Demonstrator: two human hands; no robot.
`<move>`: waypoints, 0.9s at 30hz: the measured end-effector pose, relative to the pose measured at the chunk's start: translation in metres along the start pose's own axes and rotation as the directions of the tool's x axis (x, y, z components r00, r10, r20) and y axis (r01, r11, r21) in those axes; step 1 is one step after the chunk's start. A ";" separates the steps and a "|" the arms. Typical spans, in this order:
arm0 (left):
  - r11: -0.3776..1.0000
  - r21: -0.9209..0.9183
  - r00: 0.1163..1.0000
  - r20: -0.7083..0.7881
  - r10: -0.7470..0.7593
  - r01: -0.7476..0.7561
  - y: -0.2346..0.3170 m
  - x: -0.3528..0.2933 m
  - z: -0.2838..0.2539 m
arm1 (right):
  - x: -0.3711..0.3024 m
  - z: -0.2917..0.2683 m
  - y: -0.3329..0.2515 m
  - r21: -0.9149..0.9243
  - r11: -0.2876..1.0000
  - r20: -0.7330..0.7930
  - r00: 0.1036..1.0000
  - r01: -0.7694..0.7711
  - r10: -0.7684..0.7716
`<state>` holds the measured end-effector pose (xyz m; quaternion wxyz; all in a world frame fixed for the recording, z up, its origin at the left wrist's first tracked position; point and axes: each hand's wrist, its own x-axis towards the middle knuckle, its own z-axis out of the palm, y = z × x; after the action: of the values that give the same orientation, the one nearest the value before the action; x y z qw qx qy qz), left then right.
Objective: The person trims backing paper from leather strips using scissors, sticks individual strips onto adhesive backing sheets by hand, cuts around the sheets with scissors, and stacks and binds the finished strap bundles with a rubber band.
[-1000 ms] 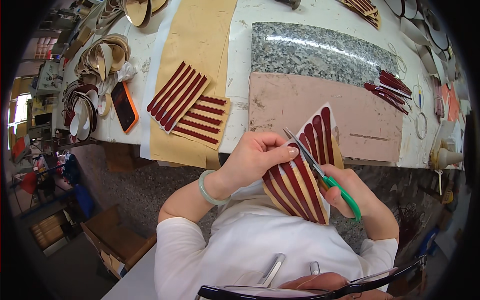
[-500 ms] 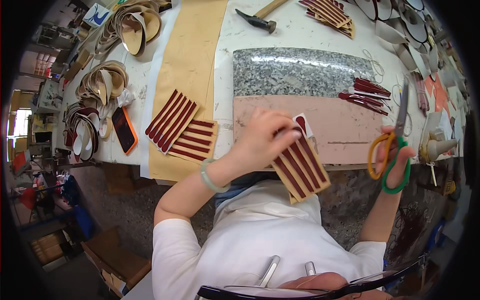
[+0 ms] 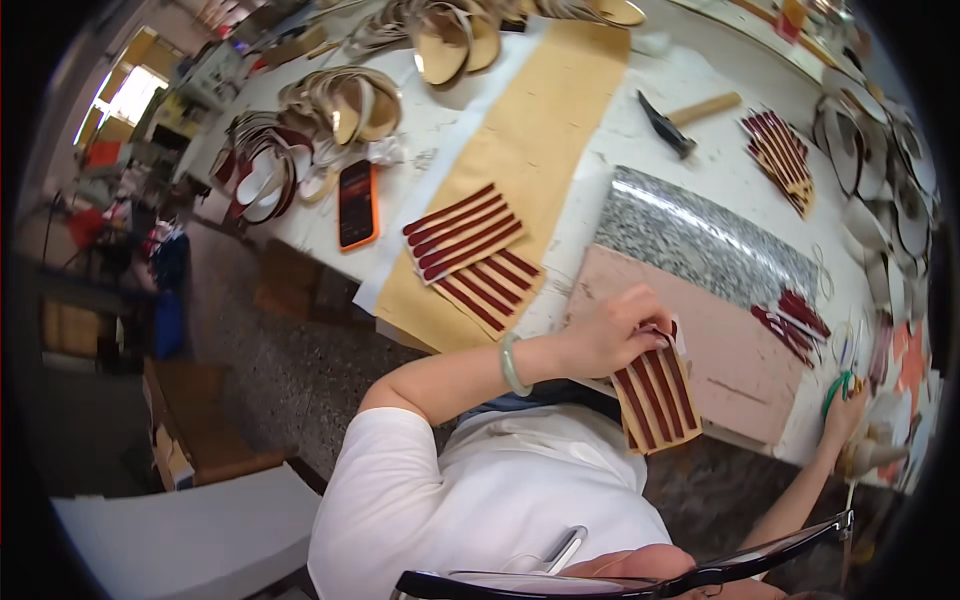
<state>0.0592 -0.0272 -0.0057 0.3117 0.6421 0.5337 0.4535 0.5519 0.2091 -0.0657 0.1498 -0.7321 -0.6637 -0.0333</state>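
- Head view: the left hand point(image 3: 637, 325) pinches the top end of a striped sheet point(image 3: 657, 400), dark red strips side by side on tan backing. It is held up at the near edge of the pink board point(image 3: 745, 388), its lower end hanging free.
- The right hand point(image 3: 848, 415) is well apart, far to the right, against the green handle of the scissors point(image 3: 839, 392); it is too small to tell whether the fingers grip or have let go.
- As a judgement, the work looks partway. A bunch of loose strips point(image 3: 792, 325) already lies off any sheet, where the pink board meets the speckled stone slab point(image 3: 690, 225).
- What seems left: strips lie in rows on the held sheet, on two overlapping sheets point(image 3: 463, 232) on the long tan paper point(image 3: 540, 110), and on a small stack point(image 3: 780, 155) at the far right of the counter point(image 3: 625, 130). Overlaps prevent a full count.
- The hammer point(image 3: 665, 128) lies untouched beyond the slab; the orange-edged phone point(image 3: 357, 205) lies left of the tan paper.
- No brand, label or writing can be read on the sheets, scissors or hammer; marks on the phone's dark screen are too small.
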 end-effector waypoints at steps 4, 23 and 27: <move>0.823 -0.538 0.834 -0.357 -0.421 0.185 -0.015 -0.025 -0.062 | 0.010 0.003 0.003 -0.059 0.985 -0.074 0.983 0.162 -0.166; 0.920 -0.021 0.723 -0.611 -0.323 0.392 -0.060 -0.101 -0.185 | -0.188 -0.038 -0.559 0.464 -0.260 -0.283 -0.136 0.847 -0.950; 0.952 -0.306 0.748 -0.635 -0.193 -0.014 -0.041 -0.100 -0.186 | -0.186 -0.050 -0.596 0.621 -0.099 0.201 -0.281 0.778 -0.938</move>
<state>-0.1291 -0.1304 0.0064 0.2164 0.3617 0.5667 0.7080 -0.0478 0.0609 0.0397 -0.0621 0.0632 -0.9776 0.1911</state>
